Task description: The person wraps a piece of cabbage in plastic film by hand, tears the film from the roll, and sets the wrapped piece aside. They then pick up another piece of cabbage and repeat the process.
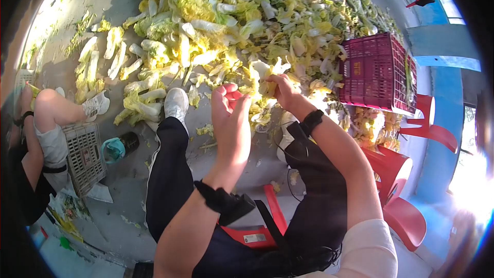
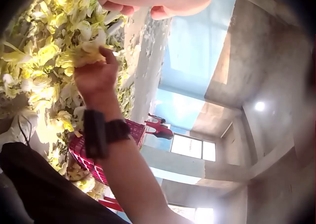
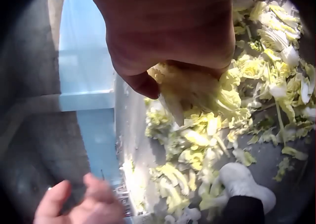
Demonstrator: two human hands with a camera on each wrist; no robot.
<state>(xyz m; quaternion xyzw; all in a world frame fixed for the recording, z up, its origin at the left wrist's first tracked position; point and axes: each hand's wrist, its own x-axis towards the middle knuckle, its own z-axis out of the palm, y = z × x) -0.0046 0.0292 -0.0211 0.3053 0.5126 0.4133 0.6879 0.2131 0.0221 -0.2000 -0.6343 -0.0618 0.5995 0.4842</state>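
Note:
My right hand grips a bunch of pale yellow napa cabbage leaves, its thumb and fingers curled around it in the right wrist view. The leaves hang over the heap. To the left of it, my left hand is raised with its fingers loosely bent and nothing in them. Both hands are above the near edge of a wide pile of cabbage leaves spread on the floor. In the left wrist view, the right hand overlaps the pile.
A purple plastic crate stands at the right of the pile, near red chairs. On the left another person sits beside a grey crate and a dark container with a teal lining. My shoes rest at the pile's edge.

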